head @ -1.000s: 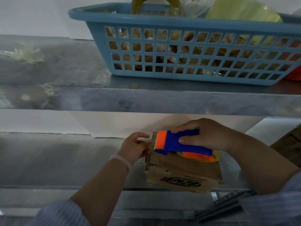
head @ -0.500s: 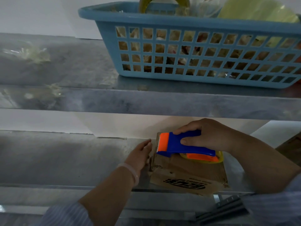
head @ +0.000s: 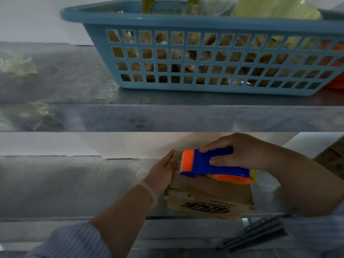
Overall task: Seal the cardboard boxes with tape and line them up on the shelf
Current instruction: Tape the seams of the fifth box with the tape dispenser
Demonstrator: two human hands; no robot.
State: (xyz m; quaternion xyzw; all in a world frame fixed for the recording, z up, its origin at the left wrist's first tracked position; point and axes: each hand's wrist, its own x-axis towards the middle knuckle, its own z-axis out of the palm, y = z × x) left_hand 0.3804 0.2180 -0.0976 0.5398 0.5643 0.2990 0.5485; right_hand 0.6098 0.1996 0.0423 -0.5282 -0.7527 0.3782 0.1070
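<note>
Lower centre-right of frame: a creased brown cardboard box (head: pixel 210 194) lies on the lower grey metal shelf (head: pixel 74 183), its near flap toward the viewer. The flap carries a black oval logo, printed upside down and not legible. Across the box top rests a blue-and-orange plastic tape dispenser (head: pixel 214 165), long axis left to right, toothed orange end pointing to frame left. The right hand (head: pixel 242 151) wraps its fingers round the blue handle. The left hand (head: pixel 162 172), fingers straight, presses flat against the box's left side. Upper right: a blue lattice plastic basket (head: pixel 204 23) on the upper shelf.
</note>
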